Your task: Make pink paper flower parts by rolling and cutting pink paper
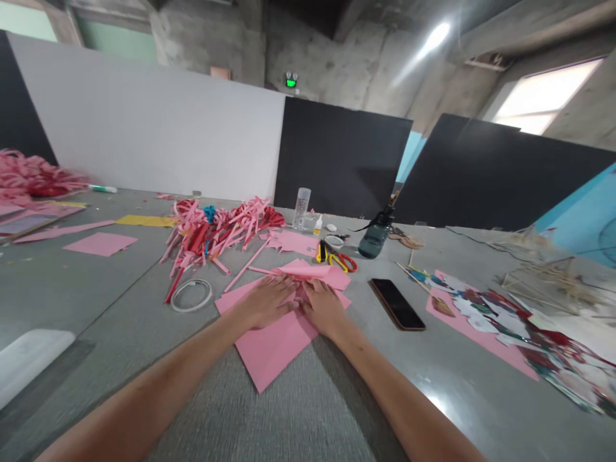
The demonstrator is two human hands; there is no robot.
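The pink paper sheet [274, 346], just left of the black phone [397, 304], is pressed flat under the open left hand [267, 300] and right hand [323, 308]; uneven pressure is judged likely to skew the fold

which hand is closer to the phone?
Right. The right hand presses the pink paper just left of the phone, with bare table between them; the left hand lies beyond it, farther away.

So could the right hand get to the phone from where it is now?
Probably yes: the phone lies flat just beside the right hand, which presses the pink paper, with only bare table between them.
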